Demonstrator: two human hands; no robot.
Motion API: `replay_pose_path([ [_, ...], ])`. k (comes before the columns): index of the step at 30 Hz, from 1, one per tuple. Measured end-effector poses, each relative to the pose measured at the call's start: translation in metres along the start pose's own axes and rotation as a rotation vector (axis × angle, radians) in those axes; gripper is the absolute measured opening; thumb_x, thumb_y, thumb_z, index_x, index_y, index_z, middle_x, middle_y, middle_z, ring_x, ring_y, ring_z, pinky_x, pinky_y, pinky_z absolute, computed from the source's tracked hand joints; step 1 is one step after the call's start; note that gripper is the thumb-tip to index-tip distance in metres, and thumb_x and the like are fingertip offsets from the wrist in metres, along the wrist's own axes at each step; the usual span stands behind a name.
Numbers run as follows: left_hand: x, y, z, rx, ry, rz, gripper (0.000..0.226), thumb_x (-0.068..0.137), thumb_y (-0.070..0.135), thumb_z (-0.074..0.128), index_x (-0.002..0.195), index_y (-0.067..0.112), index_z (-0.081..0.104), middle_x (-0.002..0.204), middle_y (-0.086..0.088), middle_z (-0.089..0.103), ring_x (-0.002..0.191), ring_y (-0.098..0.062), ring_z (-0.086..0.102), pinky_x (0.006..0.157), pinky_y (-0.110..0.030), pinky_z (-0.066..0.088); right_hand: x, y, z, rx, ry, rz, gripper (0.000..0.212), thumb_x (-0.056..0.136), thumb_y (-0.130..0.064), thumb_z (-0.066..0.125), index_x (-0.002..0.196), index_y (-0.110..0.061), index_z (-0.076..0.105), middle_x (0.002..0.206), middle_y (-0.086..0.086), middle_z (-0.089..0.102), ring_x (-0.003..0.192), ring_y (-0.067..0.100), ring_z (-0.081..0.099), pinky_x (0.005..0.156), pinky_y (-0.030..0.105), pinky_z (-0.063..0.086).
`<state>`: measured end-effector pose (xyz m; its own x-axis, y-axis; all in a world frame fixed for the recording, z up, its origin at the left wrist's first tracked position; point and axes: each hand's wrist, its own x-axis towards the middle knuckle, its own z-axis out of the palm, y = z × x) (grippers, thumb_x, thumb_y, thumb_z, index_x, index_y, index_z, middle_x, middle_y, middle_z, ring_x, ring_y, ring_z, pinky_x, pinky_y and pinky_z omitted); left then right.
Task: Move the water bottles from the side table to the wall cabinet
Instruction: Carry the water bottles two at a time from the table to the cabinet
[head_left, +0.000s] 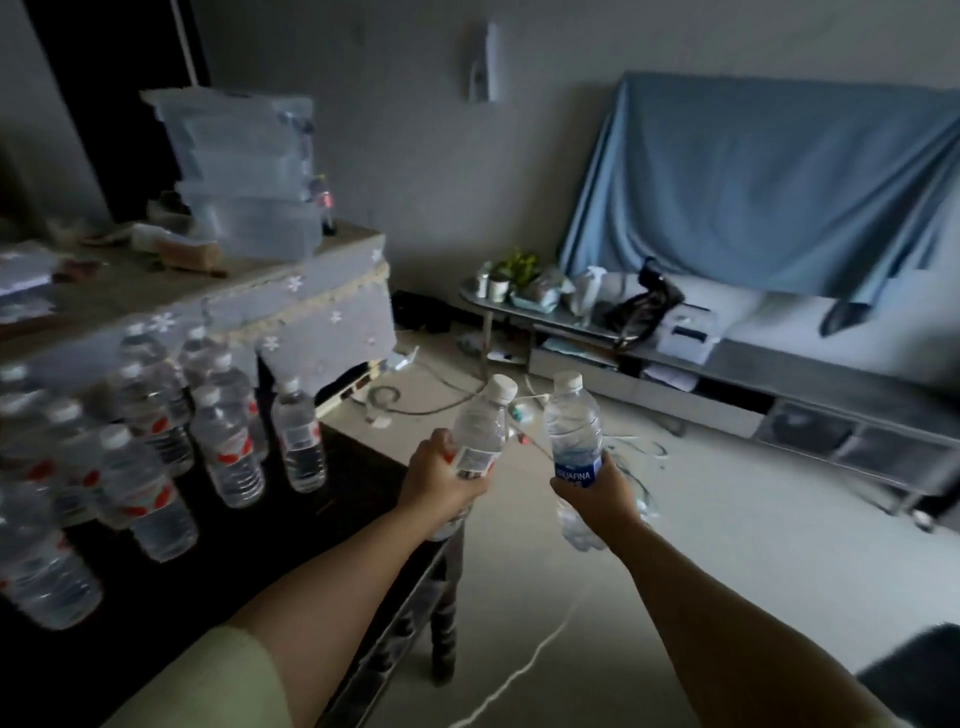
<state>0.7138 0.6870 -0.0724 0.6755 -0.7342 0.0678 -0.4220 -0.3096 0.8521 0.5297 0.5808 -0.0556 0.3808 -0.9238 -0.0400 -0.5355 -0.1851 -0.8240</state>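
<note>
My left hand (441, 480) grips a clear water bottle (480, 421) with a white cap, held past the right end of the dark side table (291, 525). My right hand (597, 493) grips a second bottle with a blue label (571, 431), held over the floor beside the first. Both bottles lean slightly and their caps nearly meet. Several more capped water bottles (228, 441) stand on the side table at the left, most with red-and-white labels. No wall cabinet is in view.
A higher table with a white lace cloth (311, 306) stands behind the bottles, carrying stacked clear plastic boxes (249, 171). A low metal stand (675, 358) with clutter and a blue-draped screen (779, 182) runs along the right. Cables (519, 670) lie on the pale floor.
</note>
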Motion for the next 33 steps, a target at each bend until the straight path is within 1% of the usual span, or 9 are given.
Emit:
replay_pose_path([
  [2, 0.001, 0.021, 0.029, 0.007, -0.058, 0.051, 0.051, 0.06, 0.046, 0.082, 0.095, 0.019, 0.056, 0.092, 0.001, 0.066, 0.084, -0.018, 0.065, 0.067, -0.026, 0.049, 0.001, 0.022, -0.032, -0.015, 0.055, 0.046, 0.046, 0.079, -0.021, 0.075, 0.117, -0.01, 0.051, 0.097, 0.004, 0.064, 0.08, 0.017, 0.057, 0.058, 0.019, 0.039],
  [5, 0.002, 0.056, 0.077, 0.008, -0.159, 0.094, 0.048, 0.064, 0.041, 0.082, 0.096, 0.023, 0.051, 0.091, 0.006, 0.062, 0.083, -0.016, 0.062, 0.065, -0.022, 0.042, 0.001, 0.058, -0.082, -0.002, 0.129, 0.105, 0.047, 0.078, -0.023, 0.076, 0.116, -0.01, 0.052, 0.1, 0.008, 0.067, 0.087, 0.023, 0.062, 0.07, 0.028, 0.046],
  [9, 0.0, 0.102, 0.14, -0.011, -0.286, 0.14, 0.049, 0.068, 0.039, 0.081, 0.103, 0.023, 0.051, 0.095, 0.006, 0.062, 0.085, -0.015, 0.06, 0.064, -0.023, 0.041, 0.0, 0.101, -0.142, 0.019, 0.225, 0.172, 0.052, 0.076, -0.023, 0.078, 0.119, -0.011, 0.051, 0.102, 0.007, 0.065, 0.089, 0.022, 0.06, 0.072, 0.029, 0.045],
  [12, -0.005, 0.133, 0.183, -0.031, -0.357, 0.168, 0.049, 0.07, 0.035, 0.08, 0.106, 0.021, 0.05, 0.096, 0.008, 0.061, 0.084, -0.013, 0.057, 0.059, -0.017, 0.038, 0.001, 0.127, -0.18, 0.027, 0.282, 0.199, 0.053, 0.077, -0.021, 0.078, 0.121, -0.01, 0.05, 0.106, 0.009, 0.065, 0.09, 0.021, 0.06, 0.073, 0.029, 0.046],
  [15, -0.013, 0.158, 0.231, -0.048, -0.416, 0.173, 0.051, 0.069, 0.036, 0.081, 0.108, 0.022, 0.051, 0.096, 0.007, 0.062, 0.085, -0.015, 0.06, 0.068, -0.024, 0.044, -0.004, 0.157, -0.218, 0.064, 0.344, 0.241, 0.051, 0.077, -0.018, 0.078, 0.12, -0.01, 0.05, 0.104, 0.007, 0.064, 0.088, 0.02, 0.059, 0.071, 0.026, 0.044],
  [20, -0.027, 0.198, 0.307, -0.063, -0.504, 0.204, 0.05, 0.066, 0.036, 0.083, 0.105, 0.018, 0.057, 0.096, 0.004, 0.068, 0.087, -0.019, 0.064, 0.069, -0.026, 0.045, -0.012, 0.206, -0.277, 0.103, 0.487, 0.316, 0.048, 0.077, -0.017, 0.077, 0.117, -0.01, 0.051, 0.1, 0.005, 0.063, 0.087, 0.02, 0.06, 0.07, 0.026, 0.045],
  [26, -0.021, 0.223, 0.368, -0.072, -0.603, 0.226, 0.053, 0.066, 0.034, 0.083, 0.107, 0.014, 0.057, 0.099, 0.001, 0.067, 0.091, -0.022, 0.065, 0.071, -0.027, 0.046, -0.008, 0.244, -0.308, 0.122, 0.597, 0.37, 0.049, 0.075, -0.018, 0.08, 0.115, -0.012, 0.052, 0.099, 0.004, 0.064, 0.084, 0.016, 0.059, 0.065, 0.021, 0.044],
  [30, 0.0, 0.246, 0.415, -0.056, -0.684, 0.253, 0.057, 0.069, 0.034, 0.082, 0.115, 0.014, 0.054, 0.108, -0.001, 0.066, 0.097, -0.024, 0.063, 0.074, -0.027, 0.044, 0.02, 0.271, -0.332, 0.124, 0.659, 0.408, 0.051, 0.074, -0.019, 0.081, 0.115, -0.012, 0.052, 0.102, 0.006, 0.065, 0.088, 0.019, 0.061, 0.072, 0.027, 0.048],
  [33, 0.022, 0.263, 0.444, -0.038, -0.727, 0.277, 0.059, 0.068, 0.035, 0.082, 0.115, 0.015, 0.053, 0.111, -0.003, 0.066, 0.097, -0.024, 0.062, 0.074, -0.026, 0.043, 0.047, 0.277, -0.347, 0.127, 0.689, 0.419, 0.048, 0.075, -0.016, 0.08, 0.113, -0.01, 0.051, 0.097, 0.006, 0.063, 0.086, 0.019, 0.06, 0.07, 0.024, 0.045],
])
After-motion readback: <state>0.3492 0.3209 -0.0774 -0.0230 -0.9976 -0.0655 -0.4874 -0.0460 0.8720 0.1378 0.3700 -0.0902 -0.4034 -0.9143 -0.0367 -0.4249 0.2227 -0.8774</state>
